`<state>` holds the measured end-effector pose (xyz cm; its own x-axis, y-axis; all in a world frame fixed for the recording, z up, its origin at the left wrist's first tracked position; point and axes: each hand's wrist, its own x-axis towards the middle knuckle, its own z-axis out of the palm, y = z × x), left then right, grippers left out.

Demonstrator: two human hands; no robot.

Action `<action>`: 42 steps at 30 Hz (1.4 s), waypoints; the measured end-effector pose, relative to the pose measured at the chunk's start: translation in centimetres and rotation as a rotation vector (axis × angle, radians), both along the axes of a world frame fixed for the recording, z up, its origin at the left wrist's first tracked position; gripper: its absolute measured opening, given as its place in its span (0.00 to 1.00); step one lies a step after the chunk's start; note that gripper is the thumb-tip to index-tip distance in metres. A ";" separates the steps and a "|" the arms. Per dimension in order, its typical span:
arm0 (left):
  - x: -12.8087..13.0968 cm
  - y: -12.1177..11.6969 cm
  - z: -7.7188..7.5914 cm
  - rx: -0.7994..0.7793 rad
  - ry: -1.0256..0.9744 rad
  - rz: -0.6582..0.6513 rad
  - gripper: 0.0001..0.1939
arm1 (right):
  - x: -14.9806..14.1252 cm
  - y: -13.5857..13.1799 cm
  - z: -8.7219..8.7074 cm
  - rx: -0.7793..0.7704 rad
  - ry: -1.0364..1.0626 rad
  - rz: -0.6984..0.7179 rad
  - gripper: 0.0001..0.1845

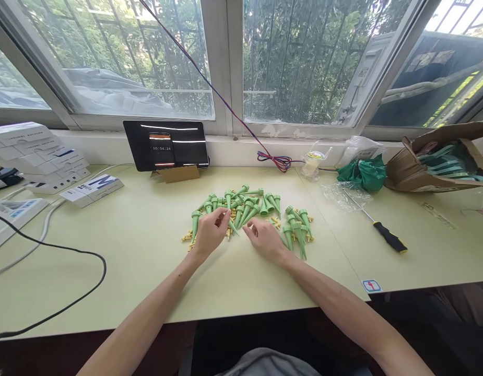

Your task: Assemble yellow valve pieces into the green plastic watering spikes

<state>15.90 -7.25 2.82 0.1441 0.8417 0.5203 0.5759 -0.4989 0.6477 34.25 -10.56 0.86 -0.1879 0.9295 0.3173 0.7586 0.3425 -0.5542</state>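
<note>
My left hand [212, 233] is closed, with the tapered end of a green plant watering spike [234, 227] showing beside its fingertips. My right hand [265, 238] faces it just above the table, thumb and fingers drawn together in a pinch; whatever lies between them is too small to make out. Behind both hands spreads a loose pile of green cone-shaped spikes [247, 210] with ridged caps. Small yellow valve fittings [186, 237] lie among them. To the right of my right hand is a smaller group of spikes [298, 230] with yellow fittings.
A tablet [137, 149] on a cardboard stand and a phone [162, 150] showing a timer stand by the window. White boxes [33, 151] and cables [96, 277] are at left. A screwdriver [390, 236], green bag [362, 173] and open cardboard box [405, 167] lie right.
</note>
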 end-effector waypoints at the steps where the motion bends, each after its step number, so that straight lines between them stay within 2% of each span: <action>1: 0.0 0.0 0.0 -0.005 -0.014 0.009 0.13 | -0.2 0.2 -0.2 0.000 0.035 0.022 0.14; 5: -0.1 0.2 -0.1 -0.027 -0.055 0.061 0.12 | -0.7 0.8 -1.0 -0.012 0.064 0.069 0.16; 10: -0.1 0.4 -0.2 -0.081 -0.094 0.108 0.11 | -1.1 1.3 -1.4 -0.021 0.029 0.108 0.16; 17: -0.4 0.8 -0.6 -0.187 -0.035 0.071 0.10 | -1.4 1.6 -1.6 -0.010 -0.060 0.116 0.09; 26: -0.5 0.9 -0.5 -0.248 -0.057 0.088 0.15 | -1.4 1.0 -1.7 0.015 0.144 0.121 0.11; 30: -0.6 0.8 -0.4 -0.292 -0.099 0.053 0.18 | -1.7 0.4 -1.6 0.053 0.190 0.143 0.10; 33: -0.6 0.9 -0.4 -0.360 -0.173 0.030 0.20 | -2.1 0.1 -1.6 0.069 0.188 0.146 0.10; 38: -0.7 0.9 0.2 -0.553 -0.477 -0.075 0.26 | -2.0 0.0 -1.5 0.114 0.100 0.186 0.09; 42: -1.2 1.3 0.5 -0.540 -0.615 -0.176 0.23 | -1.6 0.4 -1.0 0.130 0.015 0.254 0.10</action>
<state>14.72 -5.98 3.34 0.1184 0.9897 0.0806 -0.0159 -0.0793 0.9967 32.62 -10.17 -0.13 -0.4041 0.8046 0.4351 0.6315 0.5895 -0.5037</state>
